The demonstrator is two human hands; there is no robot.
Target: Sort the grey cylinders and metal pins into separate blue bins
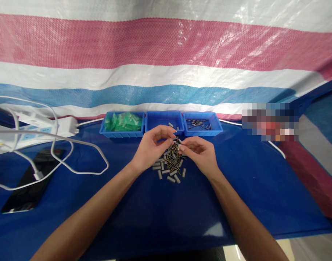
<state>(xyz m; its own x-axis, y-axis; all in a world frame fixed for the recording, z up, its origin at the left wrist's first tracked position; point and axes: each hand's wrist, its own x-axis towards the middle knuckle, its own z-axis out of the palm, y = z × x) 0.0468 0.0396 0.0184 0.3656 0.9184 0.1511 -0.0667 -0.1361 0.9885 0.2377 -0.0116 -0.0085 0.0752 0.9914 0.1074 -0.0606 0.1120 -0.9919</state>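
Observation:
My left hand [152,146] and my right hand [200,152] meet over a small heap of grey sleeves and dark gold-tipped pins [170,164] on the blue table cloth [160,214]. Both hands have their fingers pinched together. The left fingertips hold a small grey sleeve [173,138]. The right fingertips pinch something small that I cannot make out. Just behind the hands stand three blue bins: the left bin [121,125] holds green bags, the middle bin [163,121] has a few grey sleeves, the right bin [202,124] holds loose pins.
A white power strip [46,127] with looping white cables [81,159] lies at the left. A black phone [29,181] rests on the cloth, plugged in. A striped red, white and blue tarp [166,54] hangs behind the table. The cloth's front edge runs near my forearms.

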